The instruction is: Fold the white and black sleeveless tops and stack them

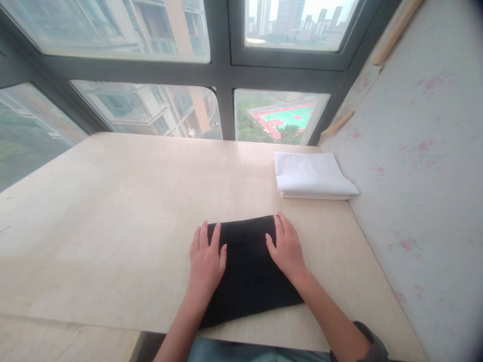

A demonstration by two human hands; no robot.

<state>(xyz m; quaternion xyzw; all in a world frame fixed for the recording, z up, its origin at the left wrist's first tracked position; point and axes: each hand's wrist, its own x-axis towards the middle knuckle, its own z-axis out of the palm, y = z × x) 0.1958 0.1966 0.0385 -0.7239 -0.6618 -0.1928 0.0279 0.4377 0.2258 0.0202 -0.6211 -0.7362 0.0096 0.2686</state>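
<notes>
A folded black cloth (249, 271) lies flat on the pale wooden surface, close to its front edge. My left hand (207, 256) rests on the cloth's far left corner, fingers spread and pointing away from me. On the far right corner lies my right hand (286, 246), its thumb apart from the other fingers and its fingertips at the cloth's far edge. Both palms face down, and neither hand visibly grips the fabric. Part of each side edge of the cloth is hidden under the hands and forearms.
A folded white cloth (311, 176) sits at the back right, against the flower-patterned wall (422, 166). Grey-framed windows (222, 75) border the back and left of the wooden surface (113, 216). My legs show below the front edge.
</notes>
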